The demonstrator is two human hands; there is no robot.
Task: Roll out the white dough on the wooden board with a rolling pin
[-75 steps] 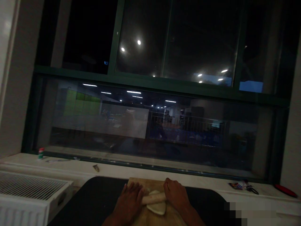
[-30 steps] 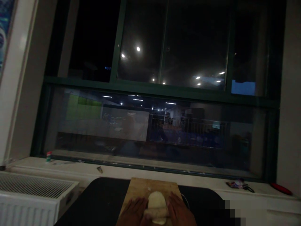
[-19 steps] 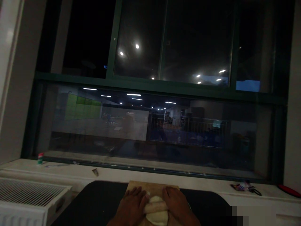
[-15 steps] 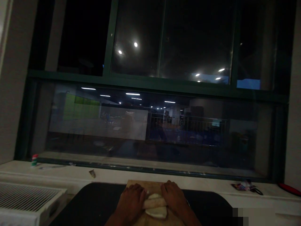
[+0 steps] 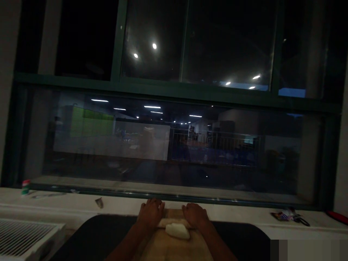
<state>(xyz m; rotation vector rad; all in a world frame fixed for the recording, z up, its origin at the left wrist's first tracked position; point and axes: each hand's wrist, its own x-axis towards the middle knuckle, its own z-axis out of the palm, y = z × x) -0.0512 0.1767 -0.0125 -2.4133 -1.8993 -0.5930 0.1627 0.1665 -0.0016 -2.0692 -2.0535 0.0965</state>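
Note:
A pale, flattened piece of dough (image 5: 178, 231) lies on a wooden board (image 5: 174, 250). Just beyond it, a light wooden rolling pin (image 5: 166, 222) runs crosswise, touching or nearly touching the dough's far edge. My left hand (image 5: 151, 214) is closed over the pin's left end, fingers curled forward. At the other end, my right hand (image 5: 195, 215) grips it the same way. The pin's ends are hidden beneath both hands.
The board rests on a black tabletop (image 5: 108, 232). Behind runs a white sill (image 5: 127, 206) with a red-and-green container (image 5: 25, 187), a scrap (image 5: 99, 202) and a colourful packet (image 5: 284, 215). A white slatted unit (image 5: 27, 235) stands left; a large dark window (image 5: 152, 174) rises ahead.
Both hands have pushed the rolling pin away from me, off the middle of the dough to its far side. The dough now shows nearer side uncovered, and the view has shifted slightly.

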